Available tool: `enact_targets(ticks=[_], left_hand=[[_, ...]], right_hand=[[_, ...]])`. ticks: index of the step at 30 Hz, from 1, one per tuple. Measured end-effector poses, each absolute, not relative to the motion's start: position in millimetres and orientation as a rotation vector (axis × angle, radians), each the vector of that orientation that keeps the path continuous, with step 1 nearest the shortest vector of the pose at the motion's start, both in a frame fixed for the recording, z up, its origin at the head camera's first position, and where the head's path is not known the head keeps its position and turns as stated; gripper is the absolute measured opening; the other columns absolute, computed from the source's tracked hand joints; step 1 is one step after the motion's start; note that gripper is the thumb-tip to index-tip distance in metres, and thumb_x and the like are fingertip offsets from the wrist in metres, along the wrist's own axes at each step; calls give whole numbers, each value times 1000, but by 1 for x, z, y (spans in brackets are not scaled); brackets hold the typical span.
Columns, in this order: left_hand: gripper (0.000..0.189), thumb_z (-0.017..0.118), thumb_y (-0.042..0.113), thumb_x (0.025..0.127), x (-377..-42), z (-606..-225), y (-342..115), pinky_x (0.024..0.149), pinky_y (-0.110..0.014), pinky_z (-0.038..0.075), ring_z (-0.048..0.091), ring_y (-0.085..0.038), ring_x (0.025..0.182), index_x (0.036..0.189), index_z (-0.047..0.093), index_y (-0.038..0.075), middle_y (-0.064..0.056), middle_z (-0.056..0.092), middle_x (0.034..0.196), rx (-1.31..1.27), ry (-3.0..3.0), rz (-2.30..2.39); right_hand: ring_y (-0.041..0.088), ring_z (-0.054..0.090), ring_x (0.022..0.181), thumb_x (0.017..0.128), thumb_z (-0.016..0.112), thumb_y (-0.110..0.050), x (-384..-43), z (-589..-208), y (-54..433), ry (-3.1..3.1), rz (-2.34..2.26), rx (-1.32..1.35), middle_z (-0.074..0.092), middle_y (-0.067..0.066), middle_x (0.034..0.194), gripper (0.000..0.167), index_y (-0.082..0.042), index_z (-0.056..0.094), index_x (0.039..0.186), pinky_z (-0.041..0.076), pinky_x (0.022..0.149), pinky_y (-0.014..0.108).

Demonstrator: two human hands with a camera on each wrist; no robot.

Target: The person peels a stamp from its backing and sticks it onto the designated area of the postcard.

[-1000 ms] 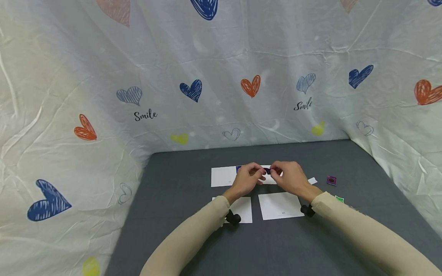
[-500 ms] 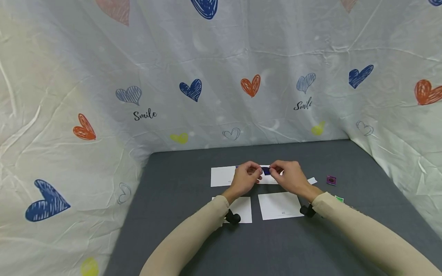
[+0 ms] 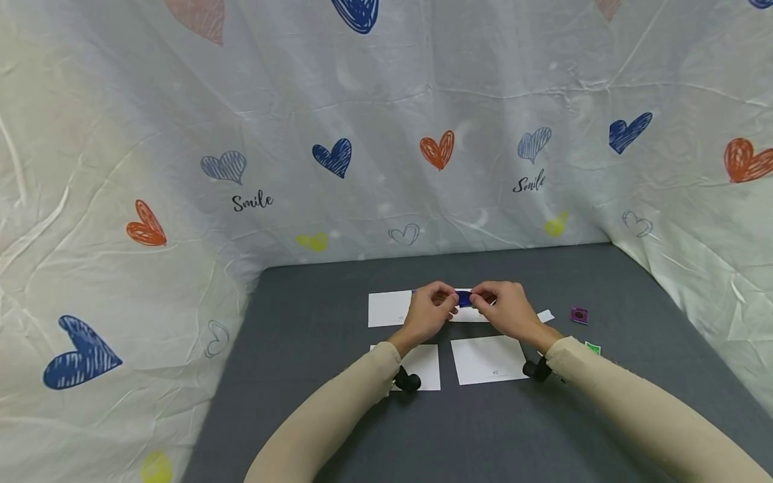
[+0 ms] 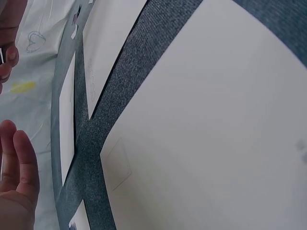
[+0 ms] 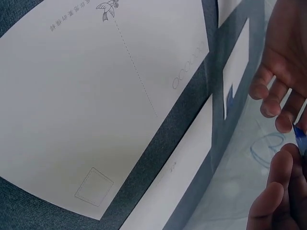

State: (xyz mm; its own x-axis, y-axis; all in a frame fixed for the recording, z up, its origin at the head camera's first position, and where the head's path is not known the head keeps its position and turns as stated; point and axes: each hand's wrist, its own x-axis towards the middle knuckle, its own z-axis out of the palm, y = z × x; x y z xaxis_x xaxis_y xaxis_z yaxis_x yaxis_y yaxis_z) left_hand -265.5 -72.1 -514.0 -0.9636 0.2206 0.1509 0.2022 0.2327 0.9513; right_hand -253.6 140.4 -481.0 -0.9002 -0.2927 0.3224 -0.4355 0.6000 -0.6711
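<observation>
A small blue stamp (image 3: 464,298) spans the gap between my two hands, above the back right postcard (image 3: 470,316). My left hand (image 3: 430,312) pinches its left end with thumb and fingertips, and my right hand (image 3: 508,310) pinches the right end. In the right wrist view the stamp (image 5: 301,141) is partly cut off by the frame edge, between the left hand (image 5: 283,72) above and the right hand (image 5: 283,187) below. The left wrist view catches only the outer fingers of the left hand (image 4: 20,177), with part of the right hand (image 4: 9,43) higher up.
More postcards lie on the grey table: back left (image 3: 386,309), front left (image 3: 427,367) and front right (image 3: 490,362). The back left one bears a blue patch at its corner. To the right are a purple stamp (image 3: 579,315), a green piece (image 3: 594,348) and a white piece (image 3: 546,316).
The stamp was mostly hidden and dark between the fingers; it has turned so that more of its blue face shows. Both hands stay almost in place.
</observation>
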Motion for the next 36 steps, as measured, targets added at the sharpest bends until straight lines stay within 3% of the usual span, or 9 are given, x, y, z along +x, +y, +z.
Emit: enact_targets(ticks=[8, 24, 36], left_hand=[[12, 67, 12, 109, -264, -511, -69, 82, -41, 67, 79, -26, 89, 111, 73, 3, -15, 77, 102, 439, 2458, 1859], [16, 67, 17, 110, -271, -501, -60, 75, -26, 63, 75, -11, 82, 114, 75, 4, -10, 77, 102, 460, 2505, 1807], [21, 66, 23, 110, -288, -481, -38, 70, -25, 58, 69, -11, 75, 112, 78, 6, -8, 76, 98, 475, 2585, 1807]], right_hand=[[8, 70, 70, 102, 76, -14, -254, -480, 143, -2657, 1219, 548, 81, 3, 84, 13, -4, 84, 106, 54, 61, 25], [10, 69, 72, 107, 71, -18, -262, -477, 155, -2627, 1231, 547, 77, 1, 86, 11, -11, 78, 103, 53, 63, 28], [15, 69, 74, 110, 65, -22, -273, -462, 167, -2647, 1198, 473, 77, 6, 88, 18, -10, 78, 105, 53, 65, 31]])
